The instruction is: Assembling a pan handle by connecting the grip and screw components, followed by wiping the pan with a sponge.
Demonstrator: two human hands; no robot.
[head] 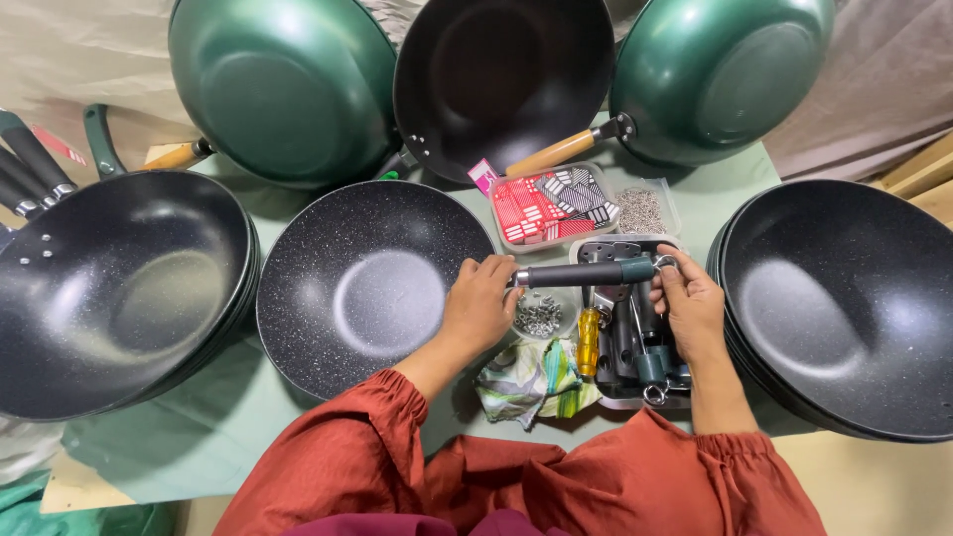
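Both hands hold one pan handle [586,274] level between them, just above a tray of parts. The left hand [481,303] is closed around the handle's metal end, fingers curled over the top and thumb tucked below, right beside the rim of a speckled black wok [372,288] that lies in front of the person. The right hand [690,303] pinches the other end, fingertips closed on the small metal hanging loop at the tip of the handle. The handle itself is a dark, matte bar with a teal band near the loop end and a bright steel collar at the end by the left hand. Under it sits a metal tray [635,392] filled with more dark handles, with a yellow-handled screwdriver [589,340] lying just beside its left edge. A small dish of screws [539,316] sits below the left hand's fingers, and a folded patterned cloth [531,382] lies near the wrist. Stacks of black woks stand at the far left [109,288] and far right [844,298], well apart from the hands.
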